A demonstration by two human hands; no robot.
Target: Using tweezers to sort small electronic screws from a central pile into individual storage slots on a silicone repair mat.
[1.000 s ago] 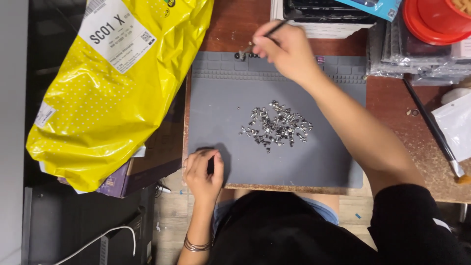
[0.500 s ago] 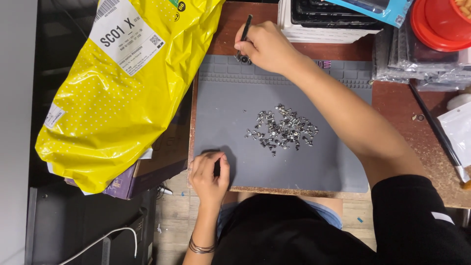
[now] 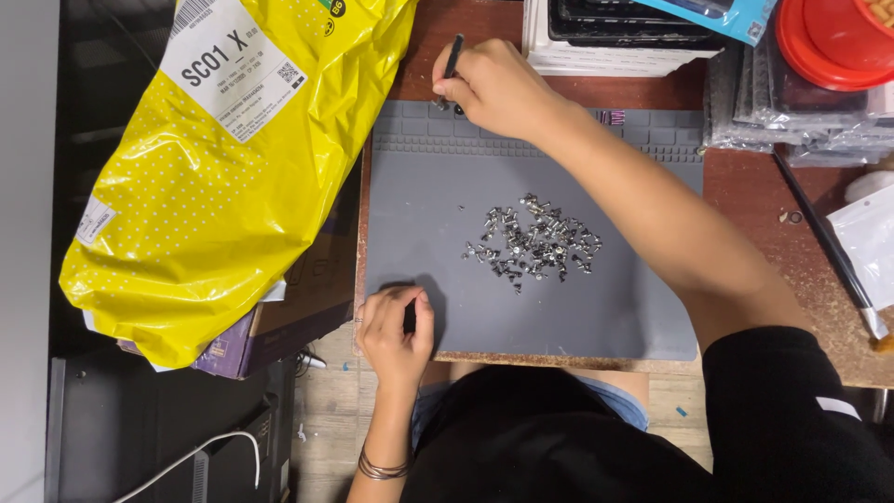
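Nearest the camera, the left hand (image 3: 396,333) rests curled at the near-left corner of the one grey work mat (image 3: 531,233) on the table (image 3: 745,186), fingers closed around a small dark item mostly hidden by them. At mid-mat lies one loose pile of small metal screws (image 3: 533,247), too many and too small to count. At the far edge, the right hand (image 3: 494,86) pinches one slim black tool (image 3: 451,63), its tip concealed; one yellow mailing bag (image 3: 223,158), cut off above, lies left.
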